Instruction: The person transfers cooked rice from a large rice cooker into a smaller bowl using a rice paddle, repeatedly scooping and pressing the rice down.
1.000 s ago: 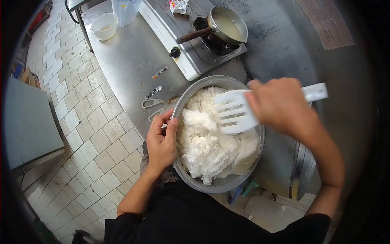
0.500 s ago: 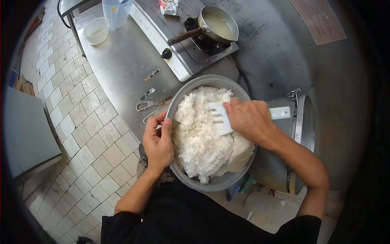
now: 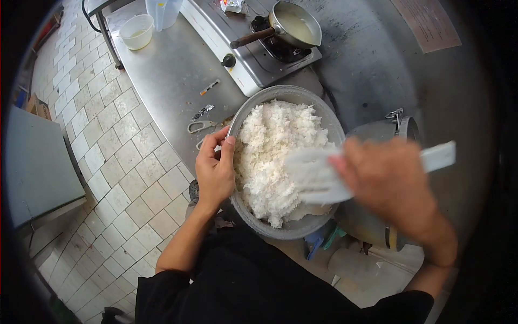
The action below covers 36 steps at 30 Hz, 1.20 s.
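A round grey metal pot full of white cooked rice stands in front of me. At its left rim, my left hand grips the edge, thumb on the inside and fingers outside. My right hand, blurred by motion, is wrapped round a white slotted rice paddle. The paddle's blade overlaps the right side of the rice, and its handle sticks out to the right behind my fist. Just left of the pot, a pair of scissors lies on the steel table, partly hidden.
Beyond the pot is a gas stove bearing a saucepan of pale liquid. A plastic tub and a clear jug stand at the back left. To the right is a large metal container with a latch.
My right hand has swung the paddle rightward and tilted its blade, away from the middle of the rice. My left hand stays on the rim. The whole view has shifted slightly.
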Available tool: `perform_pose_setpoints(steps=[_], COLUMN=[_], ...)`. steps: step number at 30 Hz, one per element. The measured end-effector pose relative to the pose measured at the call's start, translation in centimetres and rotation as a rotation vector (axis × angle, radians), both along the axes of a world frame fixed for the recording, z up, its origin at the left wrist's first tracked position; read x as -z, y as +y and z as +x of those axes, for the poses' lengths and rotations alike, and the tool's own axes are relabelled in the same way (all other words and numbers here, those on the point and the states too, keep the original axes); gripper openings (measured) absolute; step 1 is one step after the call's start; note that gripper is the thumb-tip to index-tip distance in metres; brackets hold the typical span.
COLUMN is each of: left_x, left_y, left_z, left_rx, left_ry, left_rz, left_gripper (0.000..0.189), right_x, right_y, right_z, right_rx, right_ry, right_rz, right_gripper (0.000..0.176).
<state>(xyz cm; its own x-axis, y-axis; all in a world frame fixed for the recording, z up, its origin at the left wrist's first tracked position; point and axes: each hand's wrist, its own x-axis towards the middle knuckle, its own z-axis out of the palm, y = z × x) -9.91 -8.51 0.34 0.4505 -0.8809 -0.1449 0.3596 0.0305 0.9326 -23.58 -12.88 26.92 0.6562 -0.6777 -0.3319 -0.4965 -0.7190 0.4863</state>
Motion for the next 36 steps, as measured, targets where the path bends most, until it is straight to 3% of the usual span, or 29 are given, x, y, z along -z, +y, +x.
perform_pose_setpoints(steps=[3,5,11,19,24,26,30,36], left_x=[0.1,0.3,0.1,-0.4,-0.4,-0.5,-0.8,-1.3], left_y=[0.0,0.1,0.1,0.2,0.3,0.2,0.1,0.2], left_z=[0.4,0.4,0.4,0.6,0.7,0.6,0.5,0.0], left_rx=[0.005,0.006,-0.015,0.026,0.050,0.064,0.063,0.037], left_ry=[-0.032,-0.142,-0.113,-0.076,-0.102,-0.062,-0.021,-0.036], left_rz=[0.003,0.000,-0.049,-0.039,-0.033,-0.024,-0.014,0.037], left_gripper=[0.028,0.029,0.029,0.030,0.030,0.030,0.031,0.034], right_x=[5.7,7.0,11.3,7.3,0.2,-1.9,3.2,7.3], right_y=[2.3,3.3,5.4,5.9,5.9,5.5,4.9,5.4], right_z=[-1.6,-1.5,-1.9,-4.0,-6.3,-7.8,-12.8,-11.0], right_rx=[-0.087,-0.117,-0.148,-0.009,0.226,0.336,0.419,0.332], right_ry=[-0.011,0.005,-0.076,-0.182,-0.240,-0.195,-0.002,-0.026], right_rz=[0.106,0.065,0.023,0.058,-0.057,-0.281,-0.196,-0.057], right_gripper=[0.032,0.033,0.029,0.029,0.031,0.033,0.033,0.027])
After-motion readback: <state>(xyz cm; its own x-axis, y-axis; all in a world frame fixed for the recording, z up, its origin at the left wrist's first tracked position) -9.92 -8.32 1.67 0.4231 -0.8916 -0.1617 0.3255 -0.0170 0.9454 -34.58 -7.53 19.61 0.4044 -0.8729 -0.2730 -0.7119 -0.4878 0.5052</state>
